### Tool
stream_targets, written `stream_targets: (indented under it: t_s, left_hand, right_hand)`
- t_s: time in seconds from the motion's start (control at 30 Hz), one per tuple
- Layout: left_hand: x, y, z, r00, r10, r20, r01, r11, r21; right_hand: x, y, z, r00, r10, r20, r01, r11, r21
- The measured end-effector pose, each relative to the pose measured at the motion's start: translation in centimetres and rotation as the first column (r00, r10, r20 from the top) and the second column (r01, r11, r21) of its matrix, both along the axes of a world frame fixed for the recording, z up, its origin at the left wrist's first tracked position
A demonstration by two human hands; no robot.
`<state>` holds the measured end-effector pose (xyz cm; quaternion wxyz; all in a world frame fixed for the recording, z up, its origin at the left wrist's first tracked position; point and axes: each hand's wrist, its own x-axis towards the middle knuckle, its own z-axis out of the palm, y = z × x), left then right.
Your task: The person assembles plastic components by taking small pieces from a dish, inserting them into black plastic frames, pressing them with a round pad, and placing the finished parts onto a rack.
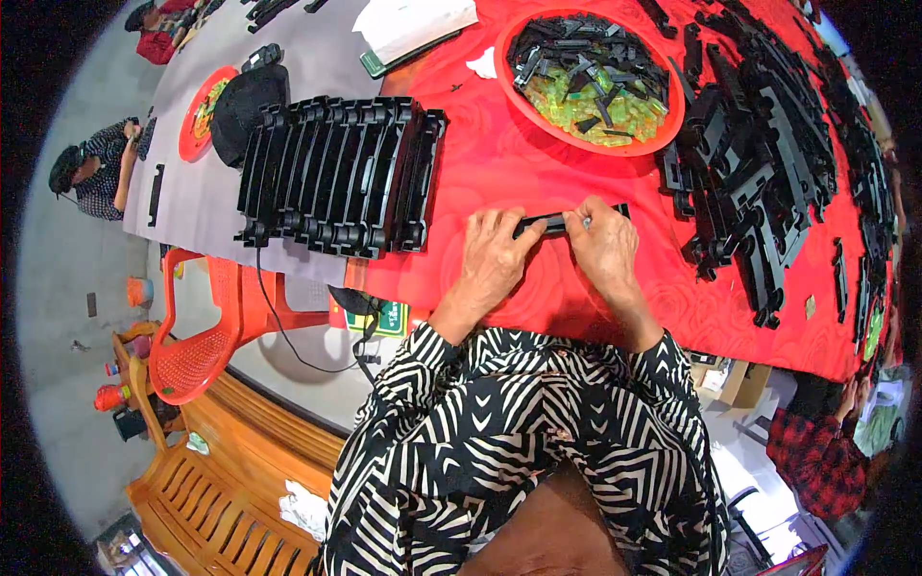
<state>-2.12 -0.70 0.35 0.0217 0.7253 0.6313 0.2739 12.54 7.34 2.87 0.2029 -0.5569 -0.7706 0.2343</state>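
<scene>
Close to my body, over the red tablecloth (pixel 461 192), I hold a slim black plastic strip (pixel 555 227) crosswise in both hands. My left hand (pixel 495 254) is closed round its left end. The fingers of my right hand (pixel 607 245) pinch it farther along, and its right tip shows beyond them. A small greyish spot sits by my right fingertips, too small to name. Farther off stands a red basin (pixel 576 140) holding small black pieces and clear yellow-green pieces.
On the left is a stack of long black plastic housings (pixel 331 178), beside a black cap (pixel 248 115). Many loose black housings (pixel 759 182) lie in a heap on the right. A red plastic chair (pixel 206 350) and a wooden bench (pixel 226 480) stand below; another person (pixel 101 173) is at far left.
</scene>
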Motion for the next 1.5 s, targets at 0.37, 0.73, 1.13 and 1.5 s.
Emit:
stream_targets:
  t_s: [0.37, 0.73, 1.13, 1.5]
  left_hand:
    - [-1.1, 0.8, 0.7, 0.995, -0.083, -0.054, 0.076, 0.991, -0.112]
    - [-1.9, 1.4, 1.6, 0.974, -0.191, -0.120, 0.167, 0.969, -0.184]
    - [-1.8, 1.6, 1.0, 0.958, -0.260, -0.125, 0.257, 0.966, -0.036]
    - [-1.8, 1.3, 0.5, 0.960, -0.252, -0.123, 0.247, 0.967, -0.059]
  right_hand:
    - [2.5, 0.5, -0.9, 0.977, -0.040, -0.209, 0.019, 0.995, -0.099]
    - [3.5, -1.1, -0.3, 0.965, 0.102, -0.243, -0.078, 0.991, 0.108]
    - [2.8, -0.2, 1.2, 0.964, 0.255, 0.080, -0.240, 0.957, -0.162]
    - [2.2, 1.8, 2.4, 0.938, 0.303, 0.169, -0.339, 0.907, 0.252]
